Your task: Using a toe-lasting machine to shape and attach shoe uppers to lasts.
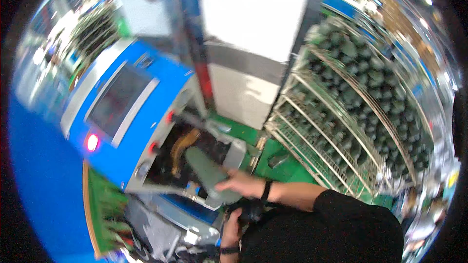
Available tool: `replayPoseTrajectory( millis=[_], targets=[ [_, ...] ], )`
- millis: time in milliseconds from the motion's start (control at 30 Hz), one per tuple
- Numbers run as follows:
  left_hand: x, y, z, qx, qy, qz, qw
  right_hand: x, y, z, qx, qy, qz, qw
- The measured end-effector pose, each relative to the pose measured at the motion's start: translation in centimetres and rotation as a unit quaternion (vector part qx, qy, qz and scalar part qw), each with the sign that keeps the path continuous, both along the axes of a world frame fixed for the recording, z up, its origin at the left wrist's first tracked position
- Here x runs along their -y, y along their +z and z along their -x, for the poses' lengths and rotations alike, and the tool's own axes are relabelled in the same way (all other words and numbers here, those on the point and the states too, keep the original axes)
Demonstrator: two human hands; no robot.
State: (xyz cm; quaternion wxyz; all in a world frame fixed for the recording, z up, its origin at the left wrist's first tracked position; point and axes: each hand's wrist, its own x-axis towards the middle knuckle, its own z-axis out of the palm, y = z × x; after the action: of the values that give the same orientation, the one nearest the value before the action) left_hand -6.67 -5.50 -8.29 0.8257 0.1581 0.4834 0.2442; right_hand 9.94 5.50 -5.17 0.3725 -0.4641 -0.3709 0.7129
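My right hand (242, 184), a black band at its wrist, is closed round a long grey-green cylinder (202, 165) with a rounded far end. The cylinder is tilted, pointing away and left over the dark work bay of a blue machine (161, 87). Inside that bay a curved brownish-yellow part (186, 142) is visible beside the cylinder. Close to my body, below the right hand, is my left hand (232, 224), also with a dark wristband. A black object (252, 209) lies beside it; blur hides whether the left fingers hold anything.
The machine has a dark screen (122, 98), a lit red lamp (92, 141) and red knobs (154, 147). At right stands a wire rack (317, 131) packed with dark green rounded pieces. A white-grey panel (246, 75) stands ahead; the floor (265, 165) is green.
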Motion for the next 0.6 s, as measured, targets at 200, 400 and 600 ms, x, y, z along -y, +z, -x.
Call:
replayPoseTrajectory(
  millis=[200,400,600],
  targets=[
    [2.1,1.1,4.8,-0.162,-0.009,-0.126,0.979,5.2,0.8,-8.4,0.206,0.036,-0.222,0.952],
    [0.4,3.8,-4.6,-0.150,-0.159,-0.116,0.969,21.4,-5.6,-23.5,0.515,-0.217,-0.068,0.826],
    [-1.2,2.7,-15.5,-0.212,-0.211,-0.191,0.935,37.4,-10.8,-37.8,0.565,-0.593,0.209,0.534]
  ],
)
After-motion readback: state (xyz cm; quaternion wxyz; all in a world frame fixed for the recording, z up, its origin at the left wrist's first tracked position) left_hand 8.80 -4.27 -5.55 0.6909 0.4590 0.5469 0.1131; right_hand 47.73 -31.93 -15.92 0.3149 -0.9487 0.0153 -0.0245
